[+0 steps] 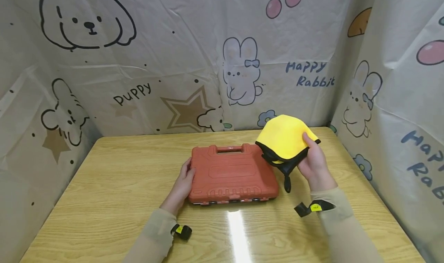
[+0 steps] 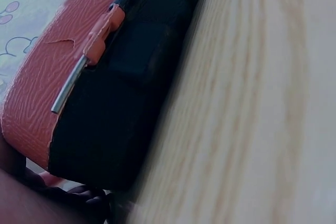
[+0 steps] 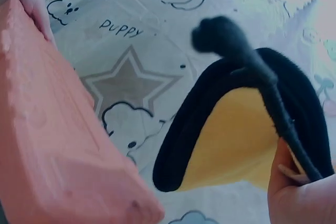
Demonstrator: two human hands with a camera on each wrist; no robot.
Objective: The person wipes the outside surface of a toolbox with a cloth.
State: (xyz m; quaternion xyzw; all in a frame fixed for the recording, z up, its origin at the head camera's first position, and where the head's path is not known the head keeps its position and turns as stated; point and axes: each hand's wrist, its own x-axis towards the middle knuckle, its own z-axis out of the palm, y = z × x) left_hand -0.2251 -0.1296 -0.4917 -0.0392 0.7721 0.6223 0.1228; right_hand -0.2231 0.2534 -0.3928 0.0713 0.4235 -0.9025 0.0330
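On the wooden worktop (image 1: 114, 186), near its middle, lies a closed orange tool case (image 1: 233, 174), flat, with its carry handle on the far side and its latches facing the near edge. The left hand (image 1: 184, 182) rests against the case's left end, fingers laid fairly straight along the side wall, a placing that looks meant to keep the case from sliding. From the left wrist view the case's orange shell, black underside and a metal hinge pin show close up. The right hand (image 1: 313, 163) holds a folded yellow cloth with black edging (image 1: 285, 139) just above the case's far right corner, thumb on top and fingers curled beneath, so the fold stays together; a black hanging loop (image 1: 287, 182) dangles below it. Behind and at both sides hangs a cartoon-printed plastic sheet (image 1: 194, 62).
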